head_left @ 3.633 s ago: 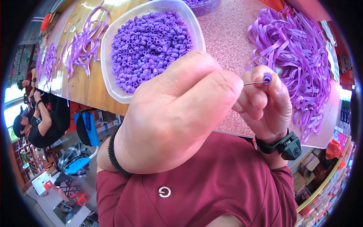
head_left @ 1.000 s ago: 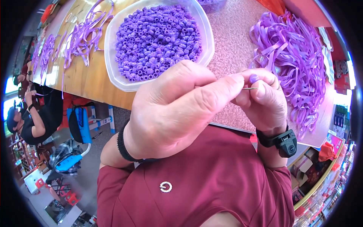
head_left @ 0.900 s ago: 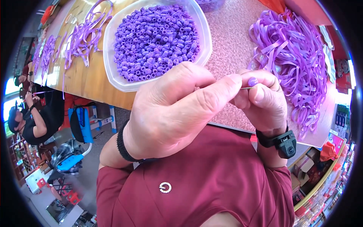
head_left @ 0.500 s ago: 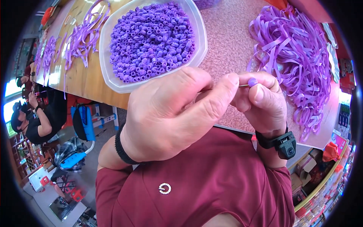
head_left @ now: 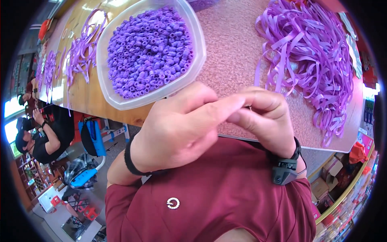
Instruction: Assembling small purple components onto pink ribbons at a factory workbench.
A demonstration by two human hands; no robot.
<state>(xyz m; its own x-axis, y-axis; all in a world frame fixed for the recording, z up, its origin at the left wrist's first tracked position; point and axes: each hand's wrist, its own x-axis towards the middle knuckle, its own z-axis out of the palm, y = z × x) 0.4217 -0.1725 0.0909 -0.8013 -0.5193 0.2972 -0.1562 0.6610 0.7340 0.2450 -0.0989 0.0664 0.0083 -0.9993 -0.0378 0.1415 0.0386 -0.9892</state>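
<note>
Tub (head_left: 198, 56) of purple beads (head_left: 149, 52), hands (head_left: 173, 129) touching near it, heaped ribbons (head_left: 308, 56)

- A bare strip of desk (head_left: 229, 44) runs between the bead container (head_left: 197, 60) and the ribbon pile (head_left: 310, 52), giving a way forward from the hands.
- The container's raised wall stands just beyond the left hand (head_left: 173, 125), blocking a low pass that way; its open top can be entered from above.
- Loose ribbon ends spill from the pile toward the right hand (head_left: 268, 117), narrowing that side.
- The hands' fingers meet, closing the gap between them.
- Behind, the maroon shirt (head_left: 217, 185) limits room.
</note>
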